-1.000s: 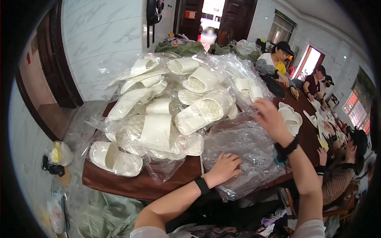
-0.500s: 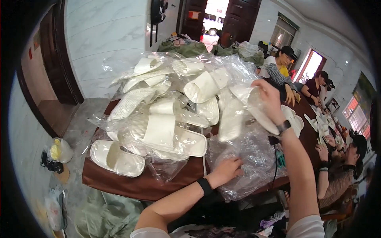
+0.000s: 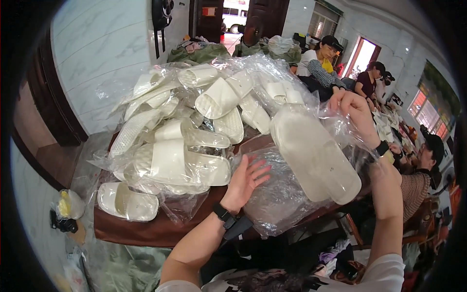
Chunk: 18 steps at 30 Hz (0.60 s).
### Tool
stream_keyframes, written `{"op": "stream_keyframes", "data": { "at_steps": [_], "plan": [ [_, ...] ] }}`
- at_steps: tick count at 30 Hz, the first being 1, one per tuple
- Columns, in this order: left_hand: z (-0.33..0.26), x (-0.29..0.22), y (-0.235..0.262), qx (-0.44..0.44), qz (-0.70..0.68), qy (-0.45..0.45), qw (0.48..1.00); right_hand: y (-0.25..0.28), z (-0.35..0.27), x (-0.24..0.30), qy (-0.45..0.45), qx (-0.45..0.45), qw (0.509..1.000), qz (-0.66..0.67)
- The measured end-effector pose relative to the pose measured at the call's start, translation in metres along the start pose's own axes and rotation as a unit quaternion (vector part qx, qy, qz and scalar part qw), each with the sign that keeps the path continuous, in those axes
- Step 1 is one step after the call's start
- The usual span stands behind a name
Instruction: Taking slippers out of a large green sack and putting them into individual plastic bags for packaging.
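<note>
A pair of white slippers [image 3: 314, 153] hangs sole side toward me in a clear plastic bag [image 3: 340, 126]. The bag's upper edge is pinched in my right hand [image 3: 357, 113], whose fingers are closed. My left hand [image 3: 243, 181] is open, its fingers spread just left of the bagged slippers, with nothing in it. Under both lie crumpled clear plastic bags [image 3: 265, 207] at the table's near edge. Left of them, a heap of white slippers in clear bags [image 3: 189, 163] covers much of the brown tabletop [image 3: 124, 231].
Co-workers, one in a black cap [image 3: 332, 43], sit along the table's far right. Green sacks [image 3: 197, 56] stand behind the heap. A pale green bag [image 3: 124, 265] is on the floor at the near left, and a wooden chair [image 3: 423, 214] stands to the right.
My right hand has brought the slippers nearer and to the right, and their soles now face me. My left hand has risen off the loose plastic and moved left, fingers spreading. The view has shifted.
</note>
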State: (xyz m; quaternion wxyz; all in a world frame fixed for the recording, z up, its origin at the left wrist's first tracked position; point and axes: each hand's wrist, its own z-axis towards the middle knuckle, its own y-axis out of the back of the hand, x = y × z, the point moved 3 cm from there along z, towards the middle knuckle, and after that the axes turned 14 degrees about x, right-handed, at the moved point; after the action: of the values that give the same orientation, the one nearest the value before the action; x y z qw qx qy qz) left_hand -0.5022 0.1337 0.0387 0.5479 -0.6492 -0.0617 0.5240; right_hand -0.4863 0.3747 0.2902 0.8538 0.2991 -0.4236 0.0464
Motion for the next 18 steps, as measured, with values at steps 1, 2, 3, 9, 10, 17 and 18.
{"op": "stream_keyframes", "data": {
  "at_steps": [1, 2, 3, 9, 10, 17, 18],
  "plan": [
    [0.002, -0.002, -0.005, 0.016, 0.004, -0.007, 1.000, -0.003, -0.001, 0.007, -0.002, 0.033, 0.999, 0.010],
    [0.004, -0.004, -0.010, 0.032, 0.007, -0.013, 0.999, -0.001, -0.003, 0.013, -0.022, 0.058, 0.998, 0.007],
    [0.005, -0.006, -0.013, 0.032, 0.006, -0.013, 0.999, -0.002, -0.002, 0.015, -0.023, 0.058, 0.998, 0.007],
    [-0.012, -0.019, -0.033, 0.185, 0.080, -0.001, 0.980, -0.020, 0.002, 0.009, -0.113, 0.184, 0.976, -0.039],
    [-0.013, -0.016, -0.033, 0.186, 0.080, 0.003, 0.979, -0.017, 0.002, 0.004, -0.127, 0.204, 0.968, -0.071],
    [-0.015, -0.001, -0.036, 0.087, 0.026, 0.097, 0.991, 0.000, -0.006, -0.012, -0.153, 0.189, 0.922, -0.302],
    [-0.014, 0.004, -0.029, 0.091, 0.028, 0.104, 0.990, 0.007, -0.012, -0.015, -0.195, 0.138, 0.919, -0.312]
  ]
}}
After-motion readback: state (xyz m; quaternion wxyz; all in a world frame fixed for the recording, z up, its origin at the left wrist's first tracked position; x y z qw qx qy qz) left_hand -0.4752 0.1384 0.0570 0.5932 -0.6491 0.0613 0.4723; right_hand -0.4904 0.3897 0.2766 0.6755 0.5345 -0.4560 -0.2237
